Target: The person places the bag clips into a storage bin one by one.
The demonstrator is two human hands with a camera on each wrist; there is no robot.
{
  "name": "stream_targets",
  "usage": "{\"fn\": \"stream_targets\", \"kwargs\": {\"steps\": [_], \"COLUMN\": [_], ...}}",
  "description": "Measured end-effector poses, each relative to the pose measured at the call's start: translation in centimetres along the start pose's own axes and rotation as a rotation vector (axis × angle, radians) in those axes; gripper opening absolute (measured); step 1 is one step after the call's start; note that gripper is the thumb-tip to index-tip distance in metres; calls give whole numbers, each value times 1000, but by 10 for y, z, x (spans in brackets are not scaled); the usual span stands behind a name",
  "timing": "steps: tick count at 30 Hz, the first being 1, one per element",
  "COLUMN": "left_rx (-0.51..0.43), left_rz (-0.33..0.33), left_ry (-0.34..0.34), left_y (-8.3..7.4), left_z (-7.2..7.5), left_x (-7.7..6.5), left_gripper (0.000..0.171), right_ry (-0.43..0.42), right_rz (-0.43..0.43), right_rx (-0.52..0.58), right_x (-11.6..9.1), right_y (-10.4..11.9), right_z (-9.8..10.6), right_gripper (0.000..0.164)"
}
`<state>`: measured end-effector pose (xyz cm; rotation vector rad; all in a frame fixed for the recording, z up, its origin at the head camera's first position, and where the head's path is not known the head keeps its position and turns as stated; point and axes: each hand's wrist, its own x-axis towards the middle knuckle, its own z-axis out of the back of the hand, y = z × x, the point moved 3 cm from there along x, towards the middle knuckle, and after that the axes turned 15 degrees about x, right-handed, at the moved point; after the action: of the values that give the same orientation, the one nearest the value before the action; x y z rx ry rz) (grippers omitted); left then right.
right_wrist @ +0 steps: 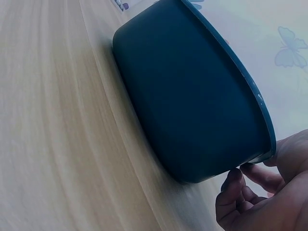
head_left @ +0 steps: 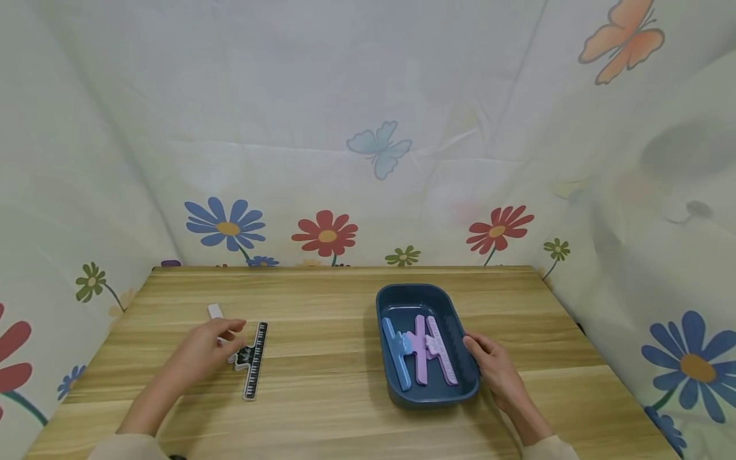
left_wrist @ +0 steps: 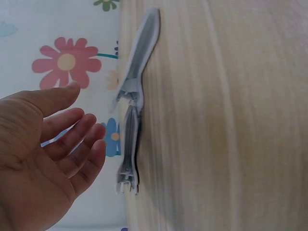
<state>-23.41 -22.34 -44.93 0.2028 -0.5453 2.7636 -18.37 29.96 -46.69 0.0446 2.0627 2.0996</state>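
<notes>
My left hand hovers over the left of the table, fingers loosely bent around nothing. Just under and beside it lies a black clip with a piano-key pattern. A white clip shows partly behind that hand; the rest is hidden. In the left wrist view the two clips appear edge-on, the nearer-looking grey-white clip above the other. At the right, my right hand pinches the rim of a dark blue plastic tub. Inside the tub lie a blue clip, a purple clip and a pale lilac clip.
The wood-grain table runs back to a white curtain printed with flowers and butterflies, which also hangs at both sides. A small dark purple object shows at the table's far left corner.
</notes>
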Motion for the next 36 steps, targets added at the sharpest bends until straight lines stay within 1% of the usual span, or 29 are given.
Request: {"fn": "stream_targets", "kwargs": {"steps": [10,16,20,22,27,32,36], "left_rx": [-8,2,11,10,46,91,107], "left_rz": [-3,-22,-45,-68,-113,-111,-116], "left_ry": [72,77,77,81,88,118,119], "left_y": [5,4,3,2,-3,-2,-1], "left_z": [-11,-14,-17,-18,-19,-20,-22], "left_x": [-3,-5,-5,-4,-3,-5,-6], "left_gripper": [43,43,42,43,48,53,53], "right_ry": [-9,-13,-2,2,-4,-12,-5], "right_rz": [7,6,9,10,7,0,9], "right_rx": [-16,-27,-23,-13,-13,-23,-22], "right_x": [0,1,1,1,2,2,1], "right_y": [0,-1,-1,-1,-2,-3,-3], "right_z": [0,0,0,0,0,1,0], "right_gripper": [44,45,48,48,47,46,48]}}
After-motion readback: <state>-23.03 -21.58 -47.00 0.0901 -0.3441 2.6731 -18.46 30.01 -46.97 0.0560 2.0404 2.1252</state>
